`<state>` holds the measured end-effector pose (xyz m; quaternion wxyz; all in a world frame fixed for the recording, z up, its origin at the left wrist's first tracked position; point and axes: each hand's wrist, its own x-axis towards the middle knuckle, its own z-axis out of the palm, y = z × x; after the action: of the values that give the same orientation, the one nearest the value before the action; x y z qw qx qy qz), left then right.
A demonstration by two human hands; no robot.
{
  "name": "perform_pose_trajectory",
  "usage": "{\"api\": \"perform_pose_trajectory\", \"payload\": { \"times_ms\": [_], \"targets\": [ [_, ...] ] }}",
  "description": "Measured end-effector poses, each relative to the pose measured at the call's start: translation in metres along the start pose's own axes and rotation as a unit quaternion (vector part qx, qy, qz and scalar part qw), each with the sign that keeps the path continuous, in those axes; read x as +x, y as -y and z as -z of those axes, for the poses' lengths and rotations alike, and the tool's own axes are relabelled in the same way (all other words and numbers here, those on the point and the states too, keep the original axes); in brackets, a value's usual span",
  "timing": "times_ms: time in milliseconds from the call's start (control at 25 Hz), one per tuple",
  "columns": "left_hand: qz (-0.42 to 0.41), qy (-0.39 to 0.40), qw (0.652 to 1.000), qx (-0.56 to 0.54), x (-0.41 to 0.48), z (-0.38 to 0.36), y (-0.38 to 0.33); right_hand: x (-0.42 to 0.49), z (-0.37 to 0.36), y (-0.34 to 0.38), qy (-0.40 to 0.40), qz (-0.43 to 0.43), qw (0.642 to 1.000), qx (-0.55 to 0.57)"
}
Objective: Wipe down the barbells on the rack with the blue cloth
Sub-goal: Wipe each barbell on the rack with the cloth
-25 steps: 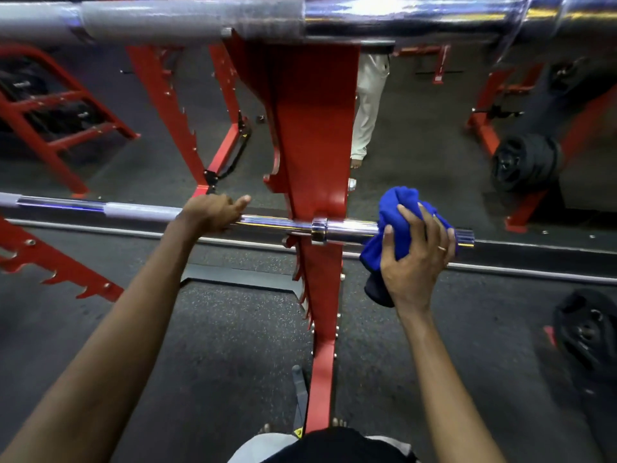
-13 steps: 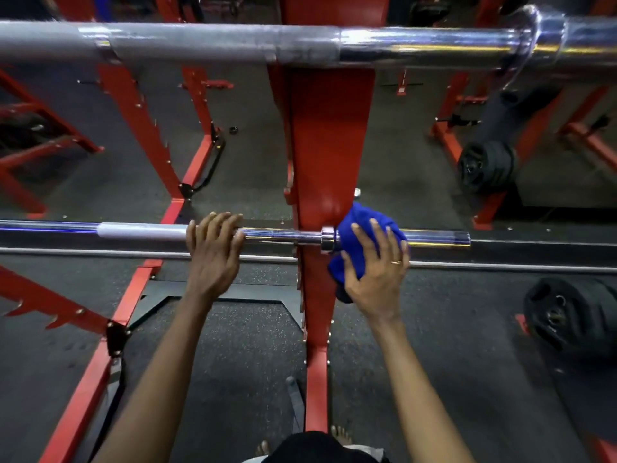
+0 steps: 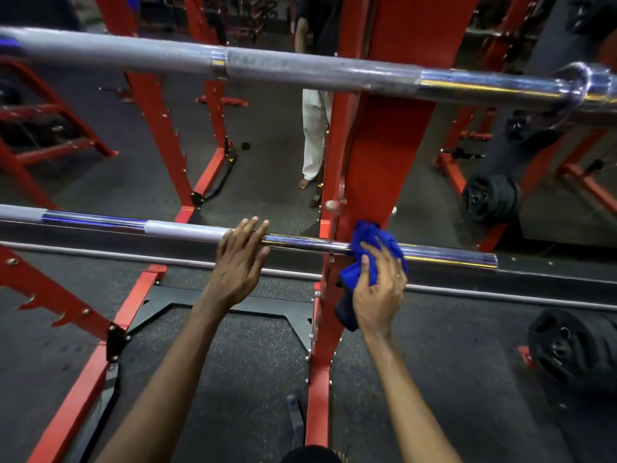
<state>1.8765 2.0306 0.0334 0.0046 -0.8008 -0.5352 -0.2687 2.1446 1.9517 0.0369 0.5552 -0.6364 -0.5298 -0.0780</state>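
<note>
Lower barbell (image 3: 187,230): left hand (image 3: 238,265) resting flat, fingers straight; right hand (image 3: 379,292) clutching blue cloth (image 3: 370,242) beside the red upright (image 3: 377,155); no legible writing.

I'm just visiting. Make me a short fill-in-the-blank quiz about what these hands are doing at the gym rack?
1. The right hand presses a cloth coloured ____ against the lower barbell.
2. The left hand rests on that bar with its fingers ____, not curled.
3. The rack post between the hands is painted ____.
4. The cloth sits to the ____ of the post.

Missing words: blue; straight; red; right
</note>
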Motion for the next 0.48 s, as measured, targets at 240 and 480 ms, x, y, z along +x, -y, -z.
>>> {"api": "perform_pose_trajectory", "payload": {
  "times_ms": [240, 480],
  "targets": [
    [0.054, -0.033, 0.996, 0.057, -0.021, 0.027, 0.082, -0.023, -0.047, 0.046, 0.111, 0.071, 0.991, -0.024],
    [0.054, 0.003, 0.998, 0.036, -0.012, 0.034, 0.100, 0.008, -0.097, 0.095, 0.223, 0.102, 0.968, -0.044]
  ]
}}
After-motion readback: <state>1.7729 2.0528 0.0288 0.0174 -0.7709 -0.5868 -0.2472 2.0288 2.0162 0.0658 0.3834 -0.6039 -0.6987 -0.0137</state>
